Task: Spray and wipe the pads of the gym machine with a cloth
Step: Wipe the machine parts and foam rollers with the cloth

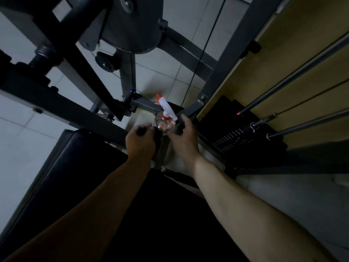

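fingers [145, 127] of the left hand [140, 142] are curled tight round a dark lump [157, 134], with the knuckles up towards the camera. the right hand [186, 137] is closed narrow as well, its thumb and fingers gripping a dark strip [179, 127] that stands up out of the fist. the light is too dim to tell whether either dark piece is the cloth.

below the left forearm lies a long pad [75, 167] of the gym machine, dark navy, smooth and faintly shiny, with rounded edges, running from the lower left up towards the hands.

just past the knuckles, between the two hands, is the spray bottle [166, 120]: a clear ribbed body, an orange collar, and a white trigger head with an orange nozzle tip pointing up and to the left. it touches or nearly touches the right thumb; i cannot tell whether either hand bears it.

right of the hands sits the black weight stack [243, 137], with rows of small pale marks on its face, too small to read. two steel guide rods [302, 72] rise from it along a tan panel [302, 35]. further off, grey frame bars [130, 72] cross over a black pulley [105, 62], and a thin cable [204, 44] hangs over the pale tiled floor [154, 72].
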Action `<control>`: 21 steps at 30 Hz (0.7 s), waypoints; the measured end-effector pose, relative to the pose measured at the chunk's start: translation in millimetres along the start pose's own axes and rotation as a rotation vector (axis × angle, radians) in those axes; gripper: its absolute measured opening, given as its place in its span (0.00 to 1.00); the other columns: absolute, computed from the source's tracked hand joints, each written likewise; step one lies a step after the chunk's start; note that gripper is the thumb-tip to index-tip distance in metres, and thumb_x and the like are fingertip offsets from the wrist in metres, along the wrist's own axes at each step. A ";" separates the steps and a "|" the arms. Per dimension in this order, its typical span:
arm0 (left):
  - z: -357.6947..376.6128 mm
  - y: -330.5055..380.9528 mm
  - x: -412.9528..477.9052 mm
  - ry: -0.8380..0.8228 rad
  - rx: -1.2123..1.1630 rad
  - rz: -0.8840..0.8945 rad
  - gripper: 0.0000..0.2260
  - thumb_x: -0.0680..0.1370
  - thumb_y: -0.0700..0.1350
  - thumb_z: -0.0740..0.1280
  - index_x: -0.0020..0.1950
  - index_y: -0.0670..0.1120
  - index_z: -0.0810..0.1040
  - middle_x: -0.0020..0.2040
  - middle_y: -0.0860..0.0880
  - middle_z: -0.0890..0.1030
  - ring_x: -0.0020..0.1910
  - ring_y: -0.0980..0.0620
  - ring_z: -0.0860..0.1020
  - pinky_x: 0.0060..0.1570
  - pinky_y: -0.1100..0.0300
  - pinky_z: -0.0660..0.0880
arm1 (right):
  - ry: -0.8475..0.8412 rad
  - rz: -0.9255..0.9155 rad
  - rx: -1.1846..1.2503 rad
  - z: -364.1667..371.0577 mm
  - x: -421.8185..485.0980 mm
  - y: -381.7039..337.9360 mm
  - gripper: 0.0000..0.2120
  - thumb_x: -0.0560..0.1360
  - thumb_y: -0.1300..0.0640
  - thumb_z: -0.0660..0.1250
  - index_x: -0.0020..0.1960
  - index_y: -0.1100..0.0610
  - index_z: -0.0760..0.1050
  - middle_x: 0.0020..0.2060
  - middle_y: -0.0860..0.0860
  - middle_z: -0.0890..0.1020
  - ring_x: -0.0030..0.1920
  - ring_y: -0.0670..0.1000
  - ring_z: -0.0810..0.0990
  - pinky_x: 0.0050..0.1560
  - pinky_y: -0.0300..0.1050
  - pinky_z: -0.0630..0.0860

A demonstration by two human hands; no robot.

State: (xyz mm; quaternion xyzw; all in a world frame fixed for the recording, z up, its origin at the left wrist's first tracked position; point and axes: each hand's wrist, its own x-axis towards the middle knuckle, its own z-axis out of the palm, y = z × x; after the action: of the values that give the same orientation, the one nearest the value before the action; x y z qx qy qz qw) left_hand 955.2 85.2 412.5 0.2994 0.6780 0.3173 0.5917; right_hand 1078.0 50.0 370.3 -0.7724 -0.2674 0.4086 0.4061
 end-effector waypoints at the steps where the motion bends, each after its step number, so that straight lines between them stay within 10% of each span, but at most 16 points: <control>1: 4.2 3.7 5.8 -0.010 0.011 0.003 0.06 0.81 0.40 0.70 0.57 0.47 0.83 0.47 0.46 0.85 0.45 0.46 0.86 0.43 0.52 0.84 | -0.028 -0.036 -0.050 4.3 14.9 -0.8 0.35 0.75 0.53 0.76 0.78 0.44 0.66 0.73 0.51 0.67 0.70 0.50 0.70 0.70 0.51 0.74; 4: 15.7 6.2 16.0 -0.064 0.113 0.009 0.12 0.82 0.40 0.65 0.66 0.46 0.80 0.44 0.48 0.84 0.37 0.50 0.84 0.38 0.57 0.82 | -0.083 -0.113 -0.160 13.1 46.9 2.3 0.33 0.73 0.53 0.78 0.76 0.45 0.70 0.78 0.56 0.60 0.73 0.60 0.71 0.67 0.59 0.77; 7: 27.4 1.1 20.5 -0.114 0.210 0.046 0.11 0.82 0.39 0.63 0.54 0.49 0.84 0.39 0.46 0.85 0.35 0.47 0.82 0.41 0.49 0.83 | -0.130 -0.171 -0.217 6.9 53.4 9.6 0.28 0.74 0.49 0.78 0.71 0.54 0.75 0.81 0.53 0.56 0.78 0.59 0.65 0.70 0.58 0.75; 14: 92.6 -36.6 -3.1 -0.168 0.401 0.074 0.12 0.79 0.53 0.70 0.43 0.45 0.84 0.38 0.45 0.85 0.37 0.44 0.84 0.42 0.48 0.84 | 0.017 -0.233 -0.192 -108.5 2.9 42.4 0.37 0.77 0.48 0.73 0.81 0.51 0.62 0.66 0.45 0.76 0.66 0.44 0.75 0.59 0.27 0.69; 17: 138.5 -61.1 -29.7 -0.296 0.445 0.023 0.18 0.79 0.51 0.73 0.44 0.34 0.82 0.32 0.43 0.82 0.26 0.49 0.78 0.29 0.58 0.76 | 0.041 -0.115 -0.206 -171.3 -17.1 75.6 0.40 0.73 0.51 0.71 0.82 0.45 0.61 0.61 0.46 0.80 0.61 0.44 0.79 0.59 0.38 0.76; 21: 193.7 -94.1 -51.1 -0.455 0.620 0.026 0.12 0.77 0.51 0.74 0.41 0.43 0.84 0.33 0.46 0.84 0.32 0.44 0.83 0.37 0.49 0.83 | 0.137 0.066 -0.149 -247.4 -32.3 126.2 0.27 0.70 0.51 0.69 0.69 0.42 0.72 0.57 0.43 0.82 0.57 0.45 0.81 0.60 0.53 0.80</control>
State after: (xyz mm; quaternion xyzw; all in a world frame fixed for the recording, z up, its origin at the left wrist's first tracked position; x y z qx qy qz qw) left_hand 1150.6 1.7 350.9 0.5354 0.5893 0.0302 0.6043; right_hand 1281.2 -141.7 360.2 -0.8352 -0.2429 0.3470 0.3509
